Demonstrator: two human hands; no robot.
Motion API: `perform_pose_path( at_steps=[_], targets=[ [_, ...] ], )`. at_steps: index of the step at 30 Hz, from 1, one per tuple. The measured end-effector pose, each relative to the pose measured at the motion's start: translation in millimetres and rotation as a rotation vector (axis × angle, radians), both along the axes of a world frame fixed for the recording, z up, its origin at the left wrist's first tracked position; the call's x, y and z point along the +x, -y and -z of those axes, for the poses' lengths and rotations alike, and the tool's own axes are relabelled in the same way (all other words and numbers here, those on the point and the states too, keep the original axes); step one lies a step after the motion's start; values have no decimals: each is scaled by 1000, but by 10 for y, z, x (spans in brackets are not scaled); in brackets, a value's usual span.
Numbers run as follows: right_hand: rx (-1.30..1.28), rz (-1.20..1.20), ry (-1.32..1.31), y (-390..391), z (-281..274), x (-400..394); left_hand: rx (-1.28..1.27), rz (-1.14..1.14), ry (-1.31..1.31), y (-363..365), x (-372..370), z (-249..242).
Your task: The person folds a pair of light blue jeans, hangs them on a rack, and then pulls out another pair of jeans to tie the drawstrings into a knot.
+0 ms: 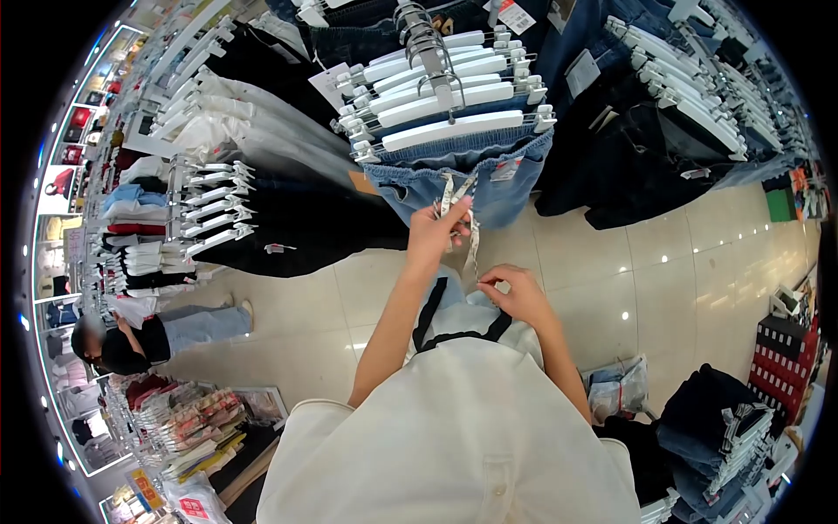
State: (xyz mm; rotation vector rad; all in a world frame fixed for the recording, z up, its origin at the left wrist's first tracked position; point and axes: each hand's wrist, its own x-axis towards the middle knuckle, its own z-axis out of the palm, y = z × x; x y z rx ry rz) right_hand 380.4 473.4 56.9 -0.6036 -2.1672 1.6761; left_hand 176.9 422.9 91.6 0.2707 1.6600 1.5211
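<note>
My left hand (434, 234) is raised in front of a rack of hanging denim shorts (463, 170) and pinches a white paper tag strip (452, 194) that dangles from the front pair. My right hand (518, 293) is lower, near my chest, fingers curled on the lower end of the same strip (474, 253). The shorts hang from white clip hangers (449, 96) packed closely on the rail. My white shirt fills the bottom of the view.
Dark trousers hang on racks left (288, 218) and right (646, 148). A person in a black top (131, 345) stands at the left. A stack of folded jeans (716, 428) sits at the lower right on the glossy tiled floor (681, 262).
</note>
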Motion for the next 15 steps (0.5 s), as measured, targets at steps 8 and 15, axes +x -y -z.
perform_pose_path(
  at_steps=[8,15],
  targets=[
    [-180,566,26,-479,597,486,45,58,102,117,-146,132],
    [-159,187,169,-429,711,762,136,57,129,85,-64,167]
  ],
)
